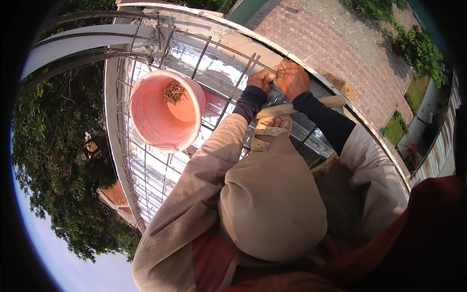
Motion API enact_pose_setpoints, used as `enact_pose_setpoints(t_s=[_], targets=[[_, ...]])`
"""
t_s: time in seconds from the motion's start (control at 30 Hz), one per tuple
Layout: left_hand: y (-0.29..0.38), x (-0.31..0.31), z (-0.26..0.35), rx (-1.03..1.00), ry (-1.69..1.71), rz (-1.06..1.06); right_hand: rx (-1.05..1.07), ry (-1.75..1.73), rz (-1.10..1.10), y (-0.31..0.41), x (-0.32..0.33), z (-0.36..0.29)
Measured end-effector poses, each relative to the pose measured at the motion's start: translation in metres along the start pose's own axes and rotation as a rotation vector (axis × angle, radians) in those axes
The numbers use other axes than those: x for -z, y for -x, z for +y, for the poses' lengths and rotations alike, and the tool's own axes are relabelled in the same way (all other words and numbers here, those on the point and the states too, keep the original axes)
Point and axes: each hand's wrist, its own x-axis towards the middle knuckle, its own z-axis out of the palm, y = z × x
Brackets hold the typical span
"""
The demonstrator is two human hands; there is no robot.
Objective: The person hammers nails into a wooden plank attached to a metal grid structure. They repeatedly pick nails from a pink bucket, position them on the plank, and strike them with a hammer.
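Observation:
My left hand (261, 79) and my right hand (293, 79) meet at a long steel reinforcing bar (219, 44) near the outer edge of the metal decking. The fingers of both are curled around the bar, knuckles close together. Whether they also pinch something thin, such as wire, is hidden. Beneath my right wrist lies a wooden stick (275, 111), just beyond my sandalled foot (271, 132). To the left of my left forearm, a pink plastic bucket (153, 109) rests on the bar grid, with short brown pieces (174, 92) resembling nails inside.
Crossing bars form a mesh over shiny corrugated metal decking (157, 175). A pale raised edge (251, 34) curves past my hands, with hexagonal paving (317, 43) far below. Long bars jut out at upper left, beside trees (62, 146). My bent knee (273, 204) fills the middle.

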Motion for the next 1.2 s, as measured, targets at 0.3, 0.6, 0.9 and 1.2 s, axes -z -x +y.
enact_pose_setpoints(t_s=[0.3, 0.6, 0.9, 1.2], targets=[[0.003, 0.01, 0.031, 0.054, 0.055, 0.111, -0.268, 0.159, -0.273, -0.012, 0.01, -0.02], [0.02, 0.017, 0.064, 0.294, -0.512, 0.199, -0.139, 0.112, -0.182, -0.008, 0.01, -0.015], [0.011, 0.015, 0.072, 0.559, 0.531, 0.129, -0.091, 0.146, -0.226, -0.008, 0.001, -0.003], [0.015, 0.003, 0.036, 0.162, 0.367, -0.002, -0.28, -0.019, -0.181, -0.01, 0.003, -0.008]])
